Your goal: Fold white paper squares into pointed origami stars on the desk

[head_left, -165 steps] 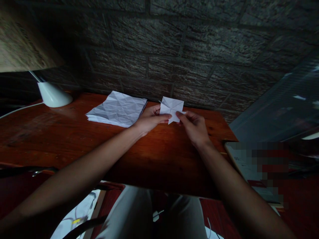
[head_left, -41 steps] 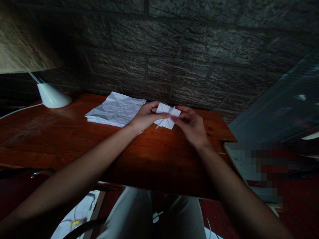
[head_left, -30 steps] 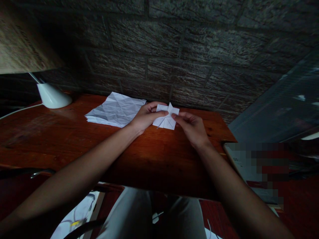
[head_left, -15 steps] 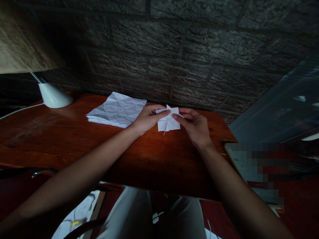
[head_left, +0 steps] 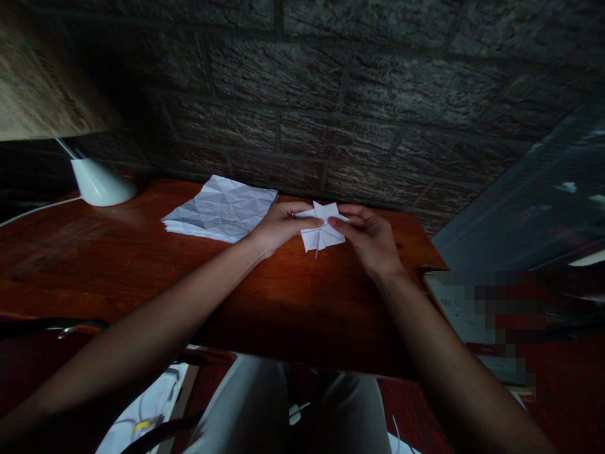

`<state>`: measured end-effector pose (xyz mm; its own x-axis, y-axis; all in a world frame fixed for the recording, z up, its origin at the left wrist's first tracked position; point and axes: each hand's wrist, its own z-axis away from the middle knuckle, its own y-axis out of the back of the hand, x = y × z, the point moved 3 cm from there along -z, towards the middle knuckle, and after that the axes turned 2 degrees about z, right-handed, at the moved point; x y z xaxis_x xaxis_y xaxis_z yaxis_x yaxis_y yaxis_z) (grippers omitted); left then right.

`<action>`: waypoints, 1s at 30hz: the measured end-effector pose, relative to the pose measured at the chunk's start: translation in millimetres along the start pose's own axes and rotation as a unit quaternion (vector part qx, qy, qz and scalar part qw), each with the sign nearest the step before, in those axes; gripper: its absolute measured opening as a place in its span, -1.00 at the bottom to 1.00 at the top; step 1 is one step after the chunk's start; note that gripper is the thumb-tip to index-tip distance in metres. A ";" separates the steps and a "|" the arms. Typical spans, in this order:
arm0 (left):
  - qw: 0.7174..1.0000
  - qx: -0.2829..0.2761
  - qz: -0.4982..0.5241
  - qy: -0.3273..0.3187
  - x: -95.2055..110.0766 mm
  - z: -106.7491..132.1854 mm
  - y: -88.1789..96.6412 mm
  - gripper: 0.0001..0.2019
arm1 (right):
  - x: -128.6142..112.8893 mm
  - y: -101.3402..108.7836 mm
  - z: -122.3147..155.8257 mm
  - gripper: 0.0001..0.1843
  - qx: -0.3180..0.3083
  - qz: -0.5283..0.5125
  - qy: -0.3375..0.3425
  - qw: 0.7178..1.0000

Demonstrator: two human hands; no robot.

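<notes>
A small white folded paper piece (head_left: 322,232) with creases and pointed corners is held just above the far side of the reddish wooden desk (head_left: 142,271). My left hand (head_left: 278,227) pinches its left edge between thumb and fingers. From the right, my right hand (head_left: 368,239) pinches the opposite edge, thumb on top. Both hands are closed on the paper. To the left of my hands a stack of creased white paper sheets (head_left: 220,208) lies flat on the desk.
A white lamp base (head_left: 99,181) with a cord stands at the far left under a beige lampshade (head_left: 38,82). A dark brick wall (head_left: 331,94) rises right behind the desk. Papers and a blurred object (head_left: 486,309) lie at the right. My legs show under the desk's near edge.
The folded paper was raised and flat facing me 5.5 s ago; since then both hands lowered it toward the desk, turned it and pushed its sides in, so points now stick out.
</notes>
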<state>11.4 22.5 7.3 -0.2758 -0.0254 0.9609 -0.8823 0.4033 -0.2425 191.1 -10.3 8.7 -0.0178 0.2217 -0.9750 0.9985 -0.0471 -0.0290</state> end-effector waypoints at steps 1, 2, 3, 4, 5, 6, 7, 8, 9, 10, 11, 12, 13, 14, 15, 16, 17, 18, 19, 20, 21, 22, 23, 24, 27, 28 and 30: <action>1.000 0.003 0.003 0.003 -0.3 0.1 0.0 -0.71 | -0.4 0.0 0.0 -0.52 0.003 0.000 -0.002 1.000; 1.000 0.008 0.010 0.007 -0.8 0.0 0.0 -0.71 | -0.9 -0.3 0.1 -0.50 0.006 -0.002 -0.003 1.000; 1.000 0.012 0.019 0.011 -1.6 -0.2 0.0 -0.71 | -1.2 -0.7 0.2 -0.49 0.008 -0.005 -0.005 1.000; 0.999 0.017 0.028 0.013 -2.6 -0.5 -0.1 -0.71 | -1.4 -1.2 0.3 -0.48 0.008 -0.010 -0.009 1.000; 0.999 0.024 0.037 0.014 -3.6 -0.9 0.0 -0.70 | -1.4 -1.8 0.4 -0.47 0.005 -0.015 -0.013 1.000; 0.998 0.030 0.044 0.014 -4.7 -1.2 0.0 -0.70 | -1.2 -2.2 0.3 -0.47 0.002 -0.019 -0.018 1.000; 0.998 0.035 0.048 0.013 -5.5 -1.5 -0.1 -0.69 | -0.8 -2.4 0.1 -0.48 -0.002 -0.021 -0.022 1.000; 0.998 0.038 0.048 0.013 -6.2 -1.6 -0.3 -0.68 | -0.3 -2.3 -0.2 -0.48 -0.005 -0.021 -0.024 0.999; 0.998 0.039 0.045 0.012 -6.4 -1.4 -0.7 -0.68 | 0.2 -1.9 -0.6 -0.49 -0.006 -0.020 -0.026 0.999; 0.999 0.035 0.038 0.009 -6.1 -1.0 -1.3 -0.69 | 0.6 -1.1 -1.0 -0.50 -0.005 -0.019 -0.025 0.999; 0.999 0.026 0.028 0.004 -5.2 -0.4 -2.3 -0.69 | 0.8 -0.2 -1.4 -0.50 -0.002 -0.019 -0.023 1.000; 1.000 0.017 0.017 -0.004 -3.9 0.4 -3.5 -0.70 | 0.8 0.7 -1.7 -0.51 0.000 -0.020 -0.020 1.000; 1.000 0.008 0.006 -0.012 -2.4 1.2 -4.6 -0.71 | 0.6 1.4 -1.8 -0.51 0.001 -0.021 -0.017 1.000; 1.000 0.003 -0.003 -0.021 -1.0 2.0 -5.5 -0.71 | 0.2 1.9 -1.8 -0.51 0.002 -0.022 -0.013 1.000; 1.000 0.003 -0.007 -0.027 0.1 2.7 -6.0 -0.71 | -0.4 2.0 -1.7 -0.52 0.002 -0.023 -0.010 1.000; 0.999 0.010 -0.008 -0.030 0.7 3.1 -5.9 -0.72 | -1.0 1.8 -1.4 -0.52 0.001 -0.025 -0.008 1.000; 0.999 0.019 -0.006 -0.028 0.7 3.2 -5.4 -0.75 | -1.6 1.3 -1.2 -0.52 -0.003 -0.025 -0.007 1.000; 0.999 0.028 -0.004 -0.023 0.0 3.0 -4.8 -0.77 | -2.2 0.7 -0.9 -0.52 -0.007 -0.026 -0.006 1.000; 0.999 0.035 -0.001 -0.017 -1.1 2.6 -4.0 -0.78 | -2.6 0.1 -0.7 -0.52 -0.012 -0.027 -0.006 1.000; 0.999 0.037 0.001 -0.010 -2.5 1.9 -3.3 -0.78 | -2.9 -0.5 -0.5 -0.52 -0.017 -0.029 -0.006 0.999; 0.999 0.036 0.003 -0.004 -4.1 1.2 -2.7 -0.77 | -3.2 -0.9 -0.3 -0.52 -0.020 -0.031 -0.005 0.999; 0.999 0.035 0.006 0.001 -5.6 0.4 -2.1 -0.77 | -3.4 -1.0 -0.2 -0.52 -0.022 -0.033 -0.003 0.999; 0.999 0.034 0.011 0.007 -7.1 -0.2 -1.4 -0.76 | -3.5 -0.9 -0.2 -0.52 -0.022 -0.032 -0.002 0.999; 0.999 0.036 0.018 0.013 -8.4 -0.7 -0.7 -0.76 | -3.6 -0.7 -0.2 -0.53 -0.023 -0.028 -0.001 0.999; 0.999 0.039 0.022 0.028 -9.6 -0.8 0.4 -0.74 | -3.1 0.5 -0.4 -0.55 -0.024 -0.011 -0.003 1.000; 0.999 0.034 0.016 0.026 -8.7 -0.4 0.3 -0.74 | -2.8 1.0 -0.7 -0.55 -0.024 -0.010 -0.004 1.000; 1.000 0.014 -0.010 0.013 -5.1 0.8 -1.1 -0.75 | -2.0 2.0 -1.4 -0.55 -0.020 -0.016 -0.008 1.000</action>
<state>13.4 21.5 2.5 -0.2483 -0.0098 0.9686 -0.8982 0.3768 -0.2264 193.2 -9.5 11.0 -0.0496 0.2069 -0.9771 0.9987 -0.0005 -0.0508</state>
